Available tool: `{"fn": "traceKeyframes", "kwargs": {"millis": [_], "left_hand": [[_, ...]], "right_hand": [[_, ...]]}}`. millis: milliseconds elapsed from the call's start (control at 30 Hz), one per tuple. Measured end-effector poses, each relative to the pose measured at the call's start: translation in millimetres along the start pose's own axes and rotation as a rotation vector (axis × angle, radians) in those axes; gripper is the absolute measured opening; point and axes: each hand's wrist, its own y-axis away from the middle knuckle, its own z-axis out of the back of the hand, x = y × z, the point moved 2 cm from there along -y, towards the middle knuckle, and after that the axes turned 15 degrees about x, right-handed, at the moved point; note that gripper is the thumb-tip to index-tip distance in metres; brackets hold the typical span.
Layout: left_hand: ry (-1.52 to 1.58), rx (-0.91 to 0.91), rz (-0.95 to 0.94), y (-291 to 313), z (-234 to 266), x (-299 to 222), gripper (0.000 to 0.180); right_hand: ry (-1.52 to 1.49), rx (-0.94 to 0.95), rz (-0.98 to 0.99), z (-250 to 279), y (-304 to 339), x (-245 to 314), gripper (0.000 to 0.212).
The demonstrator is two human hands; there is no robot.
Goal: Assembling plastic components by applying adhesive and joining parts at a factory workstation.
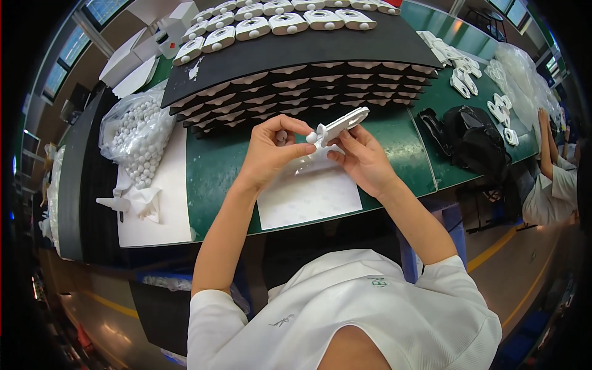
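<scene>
Above a white paper sheet (308,203), my right hand (365,161) grips a white plastic housing (343,123), an elongated part tilted up to the right. My left hand (271,151) pinches a small white ball (312,138) between thumb and forefinger, right at the housing's left end. Whether ball and housing touch I cannot tell. Another white ball (282,137) shows in the curled fingers of that hand. Some clear plastic film (303,165) lies on the sheet below my hands.
Ahead rises a stack of black trays (296,55), with rows of white housings (288,23) on top. To the left a clear bag of white balls (143,139) lies by crumpled tissue (143,202). On the right are a black bag (472,139), loose white parts (462,82) and another person's arm (546,145).
</scene>
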Motion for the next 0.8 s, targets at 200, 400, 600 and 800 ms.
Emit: {"fn": "traceKeyframes", "kwargs": {"millis": [200,400,600,800], "left_hand": [[-0.199,-0.008,-0.143,-1,-4,-2,0.024],[-0.108,0.077,-0.011,1,-3,0,0.036],[-0.088,0.105,0.001,-4,-8,-3,0.032],[0.248,0.029,0.159,-1,5,2,0.024]], "right_hand": [[0.055,-0.025,0.000,0,-2,-1,0.023],[0.335,0.054,0.049,-7,0,11,0.026],[0.705,0.181,0.161,-21,-5,68,0.020],[1.319,-0.195,0.506,22,-64,191,0.032]]}}
